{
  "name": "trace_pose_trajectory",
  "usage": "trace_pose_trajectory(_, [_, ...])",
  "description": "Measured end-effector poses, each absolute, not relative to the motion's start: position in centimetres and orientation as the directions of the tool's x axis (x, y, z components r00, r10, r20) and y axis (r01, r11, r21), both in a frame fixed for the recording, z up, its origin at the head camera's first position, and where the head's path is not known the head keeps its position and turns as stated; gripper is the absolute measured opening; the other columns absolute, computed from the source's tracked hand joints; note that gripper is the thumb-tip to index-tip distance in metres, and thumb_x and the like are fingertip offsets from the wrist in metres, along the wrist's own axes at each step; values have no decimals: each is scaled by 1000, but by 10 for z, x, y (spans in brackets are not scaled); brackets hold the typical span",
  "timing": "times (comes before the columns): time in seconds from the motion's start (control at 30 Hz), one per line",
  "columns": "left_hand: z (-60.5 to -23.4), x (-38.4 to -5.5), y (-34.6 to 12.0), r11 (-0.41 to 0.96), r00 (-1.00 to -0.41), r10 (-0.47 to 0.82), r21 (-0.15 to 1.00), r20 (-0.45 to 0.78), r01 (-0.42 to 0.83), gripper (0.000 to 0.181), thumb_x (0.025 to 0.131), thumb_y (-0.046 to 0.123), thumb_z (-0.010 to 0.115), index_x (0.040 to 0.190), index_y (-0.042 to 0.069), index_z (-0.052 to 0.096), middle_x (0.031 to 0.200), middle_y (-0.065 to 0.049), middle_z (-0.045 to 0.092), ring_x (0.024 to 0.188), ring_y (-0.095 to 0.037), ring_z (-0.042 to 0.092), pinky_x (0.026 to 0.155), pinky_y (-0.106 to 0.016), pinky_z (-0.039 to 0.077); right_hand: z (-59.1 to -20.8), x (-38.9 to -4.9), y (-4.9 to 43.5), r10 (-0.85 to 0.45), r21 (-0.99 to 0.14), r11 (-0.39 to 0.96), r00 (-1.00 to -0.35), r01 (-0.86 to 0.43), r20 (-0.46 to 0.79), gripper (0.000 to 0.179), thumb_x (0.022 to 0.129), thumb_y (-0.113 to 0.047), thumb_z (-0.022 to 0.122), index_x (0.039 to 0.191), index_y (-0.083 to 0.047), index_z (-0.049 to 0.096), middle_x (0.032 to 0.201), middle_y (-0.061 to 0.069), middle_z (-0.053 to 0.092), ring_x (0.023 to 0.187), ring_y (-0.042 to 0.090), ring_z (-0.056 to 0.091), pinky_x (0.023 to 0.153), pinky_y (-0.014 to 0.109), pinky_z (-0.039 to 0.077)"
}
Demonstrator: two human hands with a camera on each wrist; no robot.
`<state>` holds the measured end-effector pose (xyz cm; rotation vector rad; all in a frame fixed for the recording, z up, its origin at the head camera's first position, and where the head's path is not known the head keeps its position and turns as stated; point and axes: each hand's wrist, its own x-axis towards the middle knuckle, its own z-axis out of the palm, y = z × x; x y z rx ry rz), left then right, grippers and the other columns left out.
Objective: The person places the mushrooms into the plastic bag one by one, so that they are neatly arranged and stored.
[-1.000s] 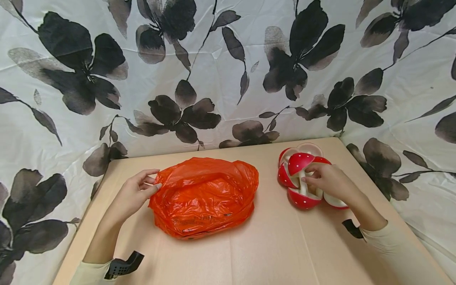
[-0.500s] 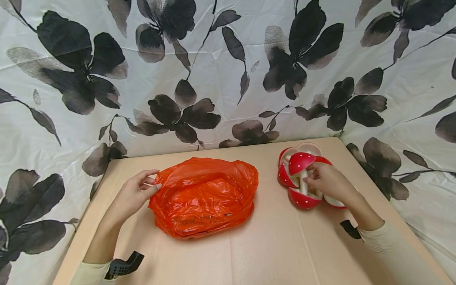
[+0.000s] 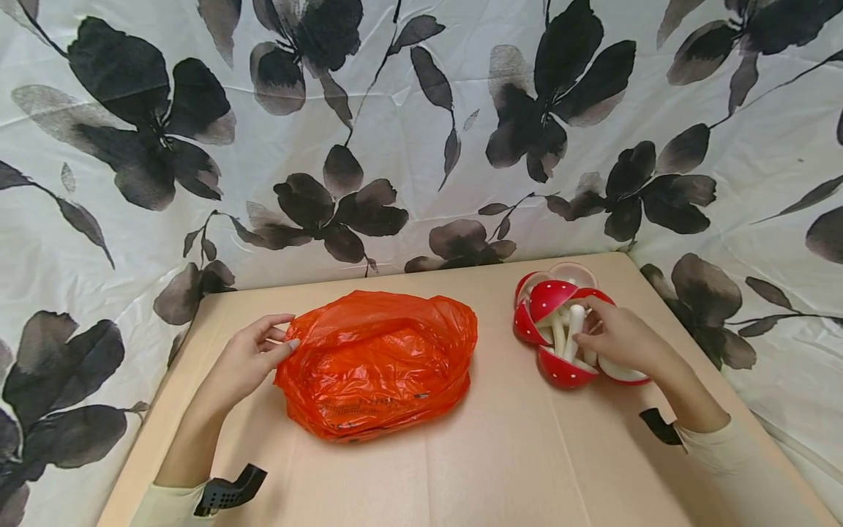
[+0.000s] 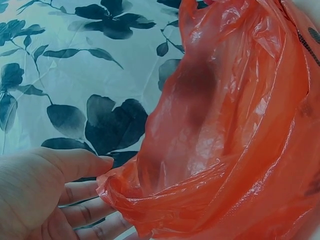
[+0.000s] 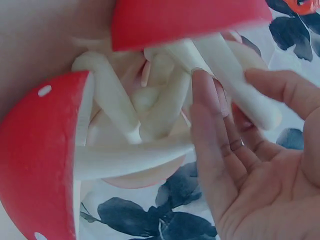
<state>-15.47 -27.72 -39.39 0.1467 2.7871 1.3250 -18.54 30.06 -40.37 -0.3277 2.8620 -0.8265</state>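
An orange-red plastic bag (image 3: 375,366) lies on the table, its mouth spread open. My left hand (image 3: 253,355) pinches the bag's left rim; in the left wrist view, thumb and fingers meet at its edge. On the right, toy mushrooms with white-dotted red caps and cream stems lie in a pile. Thumb and fingers of my right hand (image 3: 615,337) pinch a mushroom (image 5: 237,82) by its stem near the rounded end. Another mushroom cap (image 5: 40,155) fills the left of the right wrist view, its stem reaching towards my fingers. Several stems overlap behind them.
The pile stands on the light wooden table (image 3: 500,454) near its back right corner. A white cloth (image 3: 448,132) with dark flowers hangs behind the table and along its sides. One upper mushroom cap (image 3: 552,298) leans at the back of the pile.
My right hand has shifted slightly right, and a second pale stem has come into view beside its fingers. The upper cap has tipped a little left. Left hand and bag stay put.
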Motion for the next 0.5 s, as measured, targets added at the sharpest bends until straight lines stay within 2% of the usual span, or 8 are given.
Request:
trace_pose_trajectory(0.17, [-395,-155,-278,627,-994,107,777,-12,58,48,97,13,67,141,0,53,107,-21,64,93,-35,69,70,-22,59,-400,-186,304,-287,-581,794,-953,-178,-100,47,84,-19,80,119,1,57,101,10,65,92,27,60,71,34,57])
trace_pose_trajectory(0.33, [-396,-155,-278,626,-994,106,777,-11,58,48,97,13,67,141,-1,53,107,-21,64,94,-37,70,70,-22,59,-403,-188,309,-322,-648,744,-936,-159,-141,54,84,-18,78,130,-2,56,108,12,62,95,27,57,70,33,57])
trace_pose_trajectory(0.5, [-397,-155,-278,630,-994,106,774,-14,56,48,97,13,67,141,-1,52,107,-21,64,94,-36,69,70,-22,59,-411,-193,313,-411,-786,607,-893,-119,-183,59,82,-9,77,135,0,51,109,18,58,84,33,62,69,41,62])
